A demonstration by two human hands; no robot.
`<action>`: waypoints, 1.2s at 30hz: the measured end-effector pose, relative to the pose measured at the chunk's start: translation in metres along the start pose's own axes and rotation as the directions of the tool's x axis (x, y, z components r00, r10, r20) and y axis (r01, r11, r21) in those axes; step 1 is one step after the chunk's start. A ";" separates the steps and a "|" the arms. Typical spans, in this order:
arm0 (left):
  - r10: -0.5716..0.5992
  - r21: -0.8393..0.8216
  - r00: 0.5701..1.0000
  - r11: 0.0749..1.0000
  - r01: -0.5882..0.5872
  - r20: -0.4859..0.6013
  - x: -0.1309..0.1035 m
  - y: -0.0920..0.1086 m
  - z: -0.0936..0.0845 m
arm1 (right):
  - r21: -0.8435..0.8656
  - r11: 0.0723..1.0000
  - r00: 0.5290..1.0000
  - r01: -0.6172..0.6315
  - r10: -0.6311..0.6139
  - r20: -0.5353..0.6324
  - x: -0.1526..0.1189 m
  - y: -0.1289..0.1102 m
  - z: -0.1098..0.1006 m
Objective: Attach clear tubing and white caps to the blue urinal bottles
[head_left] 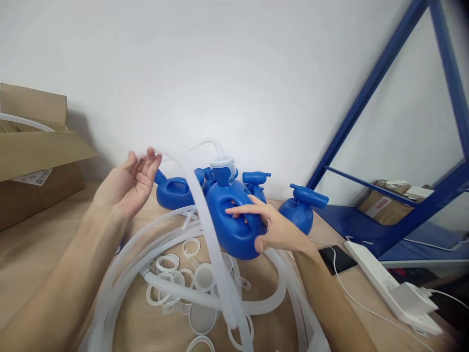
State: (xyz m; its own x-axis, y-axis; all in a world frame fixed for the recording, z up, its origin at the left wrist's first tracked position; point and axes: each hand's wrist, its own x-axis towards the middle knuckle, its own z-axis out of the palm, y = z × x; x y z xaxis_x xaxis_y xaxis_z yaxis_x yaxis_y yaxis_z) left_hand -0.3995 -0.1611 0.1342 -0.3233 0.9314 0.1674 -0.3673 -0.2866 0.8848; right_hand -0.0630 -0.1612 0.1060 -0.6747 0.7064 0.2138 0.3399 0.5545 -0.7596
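Observation:
My right hand point(274, 225) grips a blue plastic urinal bottle point(229, 230); its fingers reach over the handle opening and its thumb lies along the bottom. A white cap point(222, 162) with a tube sits on the neck. My left hand point(128, 188) is raised to the left, palm up, fingers apart. A translucent ribbed hose point(201, 205) arches past its fingertips; whether they touch it is unclear. Coiled tubing point(128, 254) lies in front, around several loose white caps and rings point(204, 276).
More blue bottles point(174, 195) stand behind, and another point(300, 210) is at right. A cardboard box point(36, 146) is at far left. On the right are a phone point(337, 259), a white power strip point(388, 288) with cables, and a blue metal frame point(370, 93).

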 end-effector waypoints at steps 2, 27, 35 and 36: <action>-0.020 -0.225 0.992 0.974 -0.008 -0.122 -0.012 -0.005 0.019 | -0.039 0.997 0.997 -0.062 0.063 0.035 -0.003 -0.013 0.009; -0.580 0.607 0.319 0.412 -0.679 0.750 -0.107 -0.042 0.060 | 0.711 0.646 0.768 0.280 0.294 -0.569 0.005 -0.028 0.024; -0.488 0.566 0.330 0.486 -0.666 0.808 -0.123 -0.074 0.071 | 0.708 0.578 0.659 0.406 0.352 -0.665 0.006 -0.013 0.004; -0.468 0.548 0.321 0.512 -0.661 0.824 -0.123 -0.078 0.071 | 0.717 0.562 0.659 0.413 0.359 -0.661 0.006 -0.013 0.003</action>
State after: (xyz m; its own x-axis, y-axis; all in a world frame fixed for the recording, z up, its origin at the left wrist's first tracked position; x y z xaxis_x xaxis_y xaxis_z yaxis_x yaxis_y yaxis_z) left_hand -0.2692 -0.2378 0.0753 0.7863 0.6178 -0.0019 0.5038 -0.6395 0.5807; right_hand -0.0736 -0.1650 0.1152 0.1104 0.9553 0.2744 -0.5567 0.2882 -0.7792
